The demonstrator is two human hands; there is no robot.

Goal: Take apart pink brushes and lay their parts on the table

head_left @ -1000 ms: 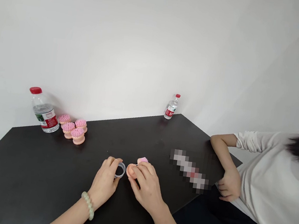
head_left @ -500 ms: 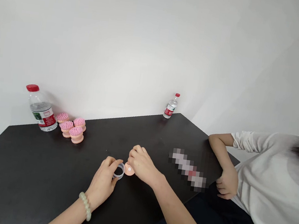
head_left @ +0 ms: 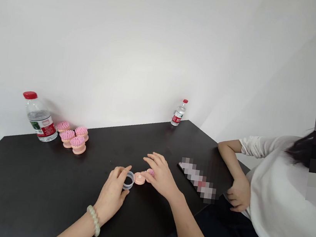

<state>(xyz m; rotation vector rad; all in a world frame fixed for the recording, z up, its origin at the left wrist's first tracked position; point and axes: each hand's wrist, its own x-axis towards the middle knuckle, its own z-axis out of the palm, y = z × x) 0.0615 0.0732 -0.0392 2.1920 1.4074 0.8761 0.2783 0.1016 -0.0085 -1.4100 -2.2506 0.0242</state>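
Note:
A translucent plastic ring (head_left: 128, 187) sits on the dark table with my left hand (head_left: 110, 194) curled around its left side, thumb and fingers at the rim. Right beside the ring lies a round peach base (head_left: 139, 178) with a small pale knob at its centre. Over the pink bristled piece (head_left: 151, 171), my right hand (head_left: 162, 176) spreads its fingers; its thumb and fingers partly hide that piece. Whether the right hand touches the piece is hard to see.
Several pink bristled scalp brushes (head_left: 78, 145) stand grouped at the back left, near a red-capped water bottle (head_left: 42, 122). Another bottle (head_left: 178, 114) stands by the wall. A blurred-out flat object (head_left: 196, 178) lies at right. A person in a white top (head_left: 277, 188) sits at the right edge.
My right hand has opened its fingers and shifted slightly right, showing the pink bristled piece beneath. More of the peach base shows. My left hand stays at the ring.

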